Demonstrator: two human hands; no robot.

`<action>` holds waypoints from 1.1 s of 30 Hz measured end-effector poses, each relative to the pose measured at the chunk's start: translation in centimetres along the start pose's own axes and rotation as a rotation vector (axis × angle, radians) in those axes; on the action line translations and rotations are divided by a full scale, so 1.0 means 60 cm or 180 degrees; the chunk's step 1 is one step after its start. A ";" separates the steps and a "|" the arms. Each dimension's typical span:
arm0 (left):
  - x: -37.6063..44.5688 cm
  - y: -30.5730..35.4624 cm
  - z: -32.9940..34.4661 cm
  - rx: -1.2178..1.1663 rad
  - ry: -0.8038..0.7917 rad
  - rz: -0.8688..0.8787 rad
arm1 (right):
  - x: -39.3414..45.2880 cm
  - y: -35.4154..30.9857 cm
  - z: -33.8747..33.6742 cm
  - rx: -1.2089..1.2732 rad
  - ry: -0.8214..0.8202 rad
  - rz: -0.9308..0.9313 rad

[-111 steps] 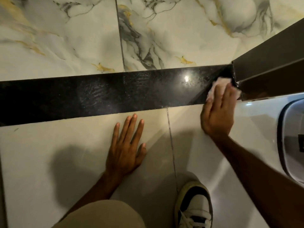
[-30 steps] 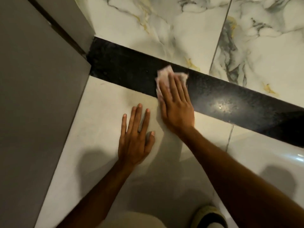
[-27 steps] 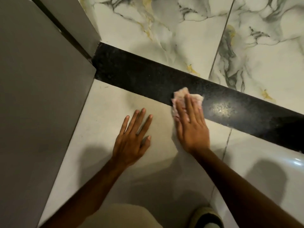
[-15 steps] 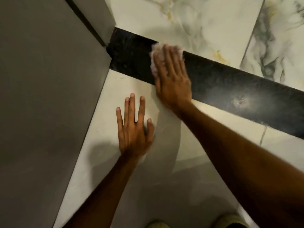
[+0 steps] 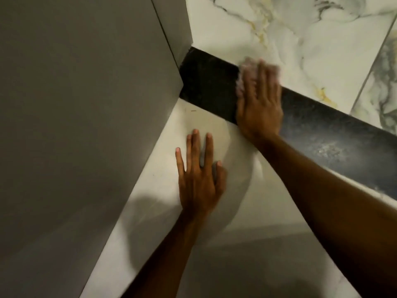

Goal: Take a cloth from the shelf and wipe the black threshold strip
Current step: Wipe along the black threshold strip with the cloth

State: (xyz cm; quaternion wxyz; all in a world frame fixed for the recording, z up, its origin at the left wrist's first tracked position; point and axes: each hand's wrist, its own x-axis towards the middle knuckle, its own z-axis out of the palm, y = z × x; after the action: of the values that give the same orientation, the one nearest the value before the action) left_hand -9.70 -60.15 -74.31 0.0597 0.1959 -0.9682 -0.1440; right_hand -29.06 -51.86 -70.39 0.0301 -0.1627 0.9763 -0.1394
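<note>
The black threshold strip [image 5: 206,87] runs diagonally from the grey wall at upper centre down to the right edge. My right hand [image 5: 260,106] lies flat across the strip and presses a pale pinkish cloth [image 5: 243,67] onto it; only the cloth's blurred edge shows past my fingertips. My left hand [image 5: 198,175] rests palm down, fingers spread, on the cream floor tile just in front of the strip and holds nothing.
A grey wall or door panel [image 5: 86,125] fills the left side and meets the strip's left end. Beyond the strip lies white marble floor [image 5: 300,39] with grey and gold veins. Cream tile [image 5: 247,244] lies under my arms.
My right hand with the cloth has slid a little to the right along the strip, away from the wall corner. The view has shifted leftward and closer. My left hand stays planted.
</note>
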 end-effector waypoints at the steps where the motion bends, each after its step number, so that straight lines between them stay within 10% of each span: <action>1: 0.001 -0.002 0.001 0.0003 0.0044 -0.0057 | 0.014 -0.023 0.004 0.0043 -0.0051 -0.0195; 7: -0.001 0.005 -0.012 0.0320 -0.0130 -0.0133 | -0.125 0.018 -0.020 -0.0111 -0.0663 -0.1437; 15: 0.000 0.003 -0.004 0.0242 -0.0037 -0.0186 | -0.012 0.004 -0.014 -0.0155 -0.0116 0.0110; 23: 0.002 0.011 -0.013 0.0461 0.0076 -0.0323 | -0.066 -0.039 0.000 0.0010 -0.0412 -0.1329; 33: 0.002 0.002 -0.010 0.0351 0.0072 -0.0050 | -0.011 0.056 -0.009 -0.0163 0.0262 0.0051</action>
State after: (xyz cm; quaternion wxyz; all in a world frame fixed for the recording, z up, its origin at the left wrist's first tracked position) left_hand -9.71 -60.27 -73.69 0.0586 0.2081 -0.9723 -0.0886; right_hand -29.57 -48.44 -70.79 -0.0132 -0.1497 0.9812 -0.1207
